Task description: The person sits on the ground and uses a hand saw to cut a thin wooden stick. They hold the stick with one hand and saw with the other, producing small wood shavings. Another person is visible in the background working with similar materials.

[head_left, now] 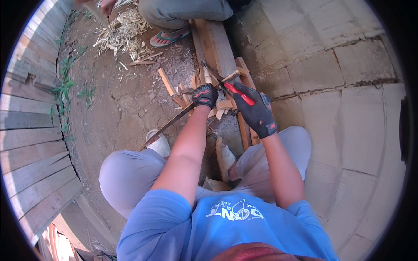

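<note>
The black-gloved right hand (254,108) is wrapped tightly around a red-handled saw (240,94), its dark blade angled over the timber beam (222,50), while the black-gloved left hand (205,95) closes over a long, thin wooden strip (167,123) slanting down-left. Sawing seems under way or about to start; the next move likely calls for pinning the strip steady among the short, pale wooden offcuts (224,105).

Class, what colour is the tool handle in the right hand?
The tool handle in the right hand is mostly red; head view.

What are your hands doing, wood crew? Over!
Left hand: gripping long wooden strip. Right hand: holding red-handled tool. Loose wood blocks crowd close by.
</note>
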`<action>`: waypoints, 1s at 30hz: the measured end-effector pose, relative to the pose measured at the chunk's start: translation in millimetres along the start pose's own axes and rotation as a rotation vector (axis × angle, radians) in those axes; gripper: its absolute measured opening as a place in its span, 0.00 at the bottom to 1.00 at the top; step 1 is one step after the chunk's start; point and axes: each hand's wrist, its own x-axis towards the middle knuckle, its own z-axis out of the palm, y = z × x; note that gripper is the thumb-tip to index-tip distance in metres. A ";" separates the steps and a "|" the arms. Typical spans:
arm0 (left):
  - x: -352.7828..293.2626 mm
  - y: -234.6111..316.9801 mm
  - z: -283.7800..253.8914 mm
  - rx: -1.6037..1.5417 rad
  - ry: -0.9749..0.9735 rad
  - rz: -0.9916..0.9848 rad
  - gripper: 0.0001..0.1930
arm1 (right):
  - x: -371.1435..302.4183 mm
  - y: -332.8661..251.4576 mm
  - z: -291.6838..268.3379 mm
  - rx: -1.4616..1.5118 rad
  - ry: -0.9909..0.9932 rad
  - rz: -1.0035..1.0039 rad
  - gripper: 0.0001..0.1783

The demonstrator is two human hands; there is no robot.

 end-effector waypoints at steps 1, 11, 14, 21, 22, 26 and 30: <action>2.7 -4.9 3.3 0.010 0.023 0.019 0.14 | 3.5 0.5 -1.9 0.012 0.009 -0.019 0.21; -23.6 1.8 20.2 0.134 0.392 0.106 0.09 | -8.3 18.5 13.2 0.029 0.038 -0.092 0.21; -26.0 9.3 30.4 0.179 0.503 0.034 0.09 | -9.3 38.0 19.2 -0.144 0.042 -0.252 0.20; -13.6 8.8 10.2 -0.031 0.139 -0.102 0.11 | -10.9 25.2 12.1 -0.221 -0.035 -0.289 0.19; -13.0 8.9 3.2 -0.045 0.079 -0.124 0.12 | -11.4 18.7 11.8 -0.149 -0.045 -0.202 0.20; -10.5 9.2 -9.6 -0.065 -0.045 -0.063 0.17 | -18.5 3.2 16.2 0.038 -0.023 -0.013 0.22; -4.8 6.1 -19.3 -0.099 -0.207 0.003 0.23 | -25.8 -5.3 17.6 0.037 -0.017 -0.004 0.23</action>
